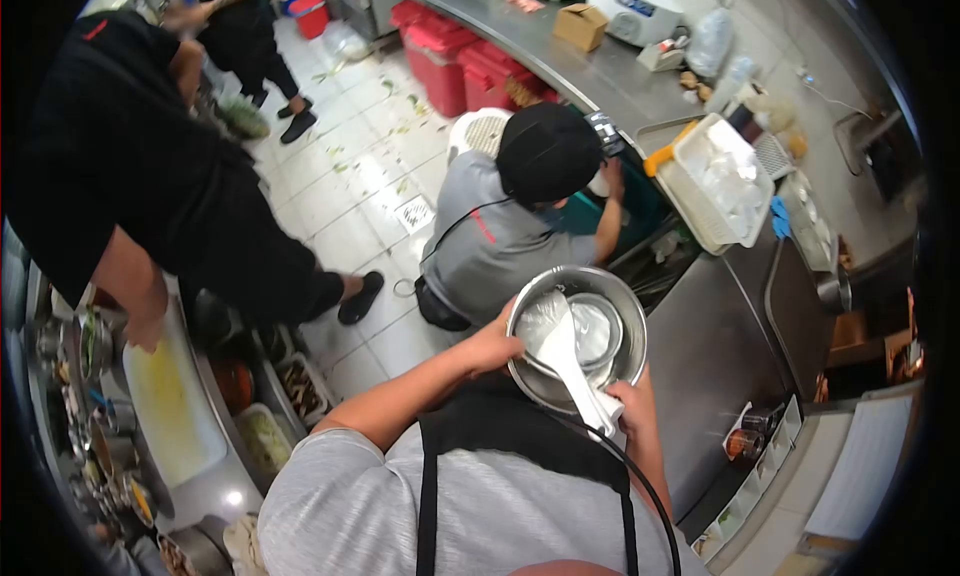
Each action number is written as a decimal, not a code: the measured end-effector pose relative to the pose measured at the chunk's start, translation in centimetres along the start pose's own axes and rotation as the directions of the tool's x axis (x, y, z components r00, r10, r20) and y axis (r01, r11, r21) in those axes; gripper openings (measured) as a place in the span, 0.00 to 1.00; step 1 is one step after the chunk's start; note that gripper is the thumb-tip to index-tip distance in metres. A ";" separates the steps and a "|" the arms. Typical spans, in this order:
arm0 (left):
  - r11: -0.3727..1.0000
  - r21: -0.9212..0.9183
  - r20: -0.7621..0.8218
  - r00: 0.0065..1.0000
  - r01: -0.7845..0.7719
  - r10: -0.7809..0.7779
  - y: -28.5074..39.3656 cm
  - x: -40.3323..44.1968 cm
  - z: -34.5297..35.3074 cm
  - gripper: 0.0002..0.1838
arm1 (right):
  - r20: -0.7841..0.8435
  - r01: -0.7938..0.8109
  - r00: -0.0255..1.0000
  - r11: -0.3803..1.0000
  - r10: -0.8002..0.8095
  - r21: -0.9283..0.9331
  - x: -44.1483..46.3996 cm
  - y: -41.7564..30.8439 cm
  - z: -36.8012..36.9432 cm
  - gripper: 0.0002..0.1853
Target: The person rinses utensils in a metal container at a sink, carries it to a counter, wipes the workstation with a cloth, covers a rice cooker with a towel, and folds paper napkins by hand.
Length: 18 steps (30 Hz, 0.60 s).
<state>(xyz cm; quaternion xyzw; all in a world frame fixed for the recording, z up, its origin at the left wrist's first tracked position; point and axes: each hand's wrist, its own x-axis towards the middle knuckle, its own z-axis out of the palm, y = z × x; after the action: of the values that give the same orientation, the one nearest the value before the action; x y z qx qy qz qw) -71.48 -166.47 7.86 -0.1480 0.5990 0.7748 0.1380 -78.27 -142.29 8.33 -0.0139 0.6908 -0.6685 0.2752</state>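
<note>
Both hands hold a round metal bowl [633, 338] in front of my chest. My left hand [495, 344] is closed on the bowl's left rim. My right hand [634, 406] grips the lower right rim, its fingers against the handle end of a white rice paddle [563, 354]. The paddle lies across the bowl with its handle over the near edge. A smaller metal bowl [612, 321] and some clear plastic [541, 317] are inside, partly covered by the paddle.
A co-worker in a grey shirt [478, 236] crouches just ahead, beside a steel counter [690, 346]. Another person in black [150, 166] stands at the left by a food station with a cutting board [170, 406]. Red bins [430, 61] stand farther back, near scraps on the tiled floor.
</note>
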 end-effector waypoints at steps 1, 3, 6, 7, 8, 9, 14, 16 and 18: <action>1.000 -0.006 -0.024 1.000 0.003 -0.003 -0.3 -0.4 -0.8 0.45 | 0.037 -0.022 0.999 1.000 0.022 0.000 0.6 -0.4 0.9 0.36; 0.996 -0.080 -0.119 0.993 -0.037 0.027 0.2 -1.9 -2.2 0.45 | 0.101 -0.042 0.994 0.999 0.042 0.003 1.9 -1.1 3.4 0.36; 0.995 -0.088 -0.225 0.974 -0.055 0.034 -0.3 -3.7 -5.4 0.46 | 0.226 0.029 0.974 1.000 -0.028 0.000 4.2 -0.6 6.5 0.37; 0.994 -0.092 -0.278 0.960 -0.055 0.027 0.2 -4.6 -6.2 0.46 | 0.263 0.037 0.964 0.999 -0.035 -0.005 4.8 -0.9 8.0 0.37; 0.995 -0.100 -0.308 0.951 -0.020 -0.012 0.6 -5.5 -7.2 0.45 | 0.283 0.042 0.958 0.999 -0.044 0.011 5.2 -1.1 9.5 0.37; 0.994 -0.107 -0.337 0.940 0.016 -0.052 0.9 -6.3 -8.3 0.45 | 0.327 0.001 0.945 1.000 0.007 -0.024 5.5 -1.7 10.9 0.37; 0.984 -0.090 -0.442 0.891 -0.153 0.098 0.7 -8.8 -15.3 0.45 | 0.437 0.038 0.899 0.999 -0.038 0.009 8.3 -1.5 18.7 0.41; 0.982 -0.101 -0.443 0.891 -0.159 0.099 1.4 -9.9 -18.5 0.45 | 0.443 -0.015 0.896 1.000 0.008 0.013 8.6 -2.0 22.3 0.41; 0.984 -0.077 -0.449 0.887 -0.161 0.110 2.4 -10.7 -21.7 0.46 | 0.428 0.030 0.903 1.000 -0.029 0.004 9.4 -1.7 25.7 0.41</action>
<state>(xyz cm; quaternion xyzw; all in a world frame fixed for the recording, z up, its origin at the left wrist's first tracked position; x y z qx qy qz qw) -61.18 -188.45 9.09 -0.2858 0.5790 0.7609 -0.0648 -76.61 -169.70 7.63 -0.1709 0.6144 -0.6523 0.4097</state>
